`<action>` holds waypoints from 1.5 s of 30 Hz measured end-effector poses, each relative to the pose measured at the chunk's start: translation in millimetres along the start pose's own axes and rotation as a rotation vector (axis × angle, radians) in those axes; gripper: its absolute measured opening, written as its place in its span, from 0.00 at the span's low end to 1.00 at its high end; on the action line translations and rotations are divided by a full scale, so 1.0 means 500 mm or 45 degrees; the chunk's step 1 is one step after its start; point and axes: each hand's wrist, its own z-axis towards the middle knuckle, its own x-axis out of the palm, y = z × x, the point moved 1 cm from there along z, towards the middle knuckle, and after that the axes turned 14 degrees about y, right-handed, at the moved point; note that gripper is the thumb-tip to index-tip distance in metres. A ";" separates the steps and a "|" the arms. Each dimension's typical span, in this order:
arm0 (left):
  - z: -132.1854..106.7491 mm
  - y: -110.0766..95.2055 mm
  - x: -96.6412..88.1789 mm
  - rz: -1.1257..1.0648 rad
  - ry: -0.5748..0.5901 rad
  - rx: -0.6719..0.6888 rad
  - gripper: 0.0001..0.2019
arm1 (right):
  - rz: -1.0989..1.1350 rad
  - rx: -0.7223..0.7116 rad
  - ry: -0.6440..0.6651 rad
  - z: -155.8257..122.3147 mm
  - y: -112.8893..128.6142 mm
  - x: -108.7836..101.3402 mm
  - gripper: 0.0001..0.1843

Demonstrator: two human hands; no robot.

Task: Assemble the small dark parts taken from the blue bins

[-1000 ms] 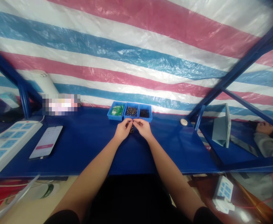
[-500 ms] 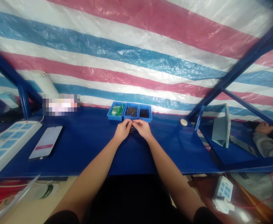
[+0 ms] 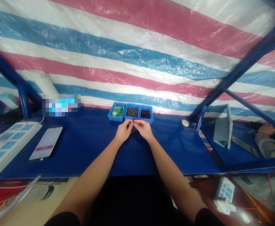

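Fingertips nearly together, my left hand (image 3: pixel 123 130) and my right hand (image 3: pixel 143 129) are both closed in a pinch in front of three small blue bins. Between them hangs a strand of small dark and gold beads (image 3: pixel 132 130), mostly hidden by the fingers; its finer detail is too small to make out. The left bin (image 3: pixel 115 118) holds green plastic packets (image 3: pixel 118 110). Brownish-gold bead-like pieces (image 3: pixel 132 112) fill the middle bin, and black ones (image 3: pixel 146 114) lie in the right bin.
A phone (image 3: pixel 45 143) and a white power strip (image 3: pixel 12 141) lie on the blue table (image 3: pixel 85 150) at left. A round cream object (image 3: pixel 185 123) sits at right. Beyond the blue frame stand a tablet (image 3: pixel 223 127) and another person's sleeve (image 3: pixel 268 145).
My fingertips have shifted very slightly while keeping their pinch on the small beaded strand. The bins and other things on the table have stayed put.
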 end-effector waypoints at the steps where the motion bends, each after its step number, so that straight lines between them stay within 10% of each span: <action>1: 0.000 0.001 0.000 0.002 -0.001 0.003 0.12 | 0.006 0.008 0.001 0.000 0.000 0.000 0.17; 45: 0.001 -0.004 -0.003 0.031 0.025 -0.012 0.13 | 0.015 0.085 -0.037 -0.001 0.011 -0.001 0.18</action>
